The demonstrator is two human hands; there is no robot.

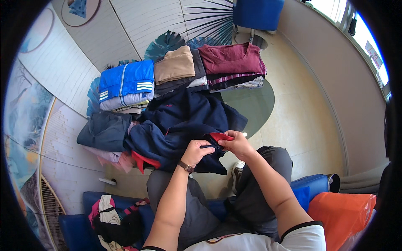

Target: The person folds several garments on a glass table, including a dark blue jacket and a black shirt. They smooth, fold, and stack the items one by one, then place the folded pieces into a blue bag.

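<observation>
A dark navy garment with red trim is spread over the table in front of me, its near edge hanging toward my knees. My left hand, with a watch on the wrist, pinches the garment's dark edge. Close beside it, my right hand grips a red-lined part of the same garment. The fingers of both hands are closed on the fabric, almost touching each other. A red strip shows at the garment's lower left. Whether the held part is a collar or a cuff, I cannot tell.
Folded stacks surround it: a blue jacket, beige clothing, a maroon top and grey clothing. They lie on a glass table. Loose clothes and an orange bag rest on the blue seat. A blue chair stands beyond.
</observation>
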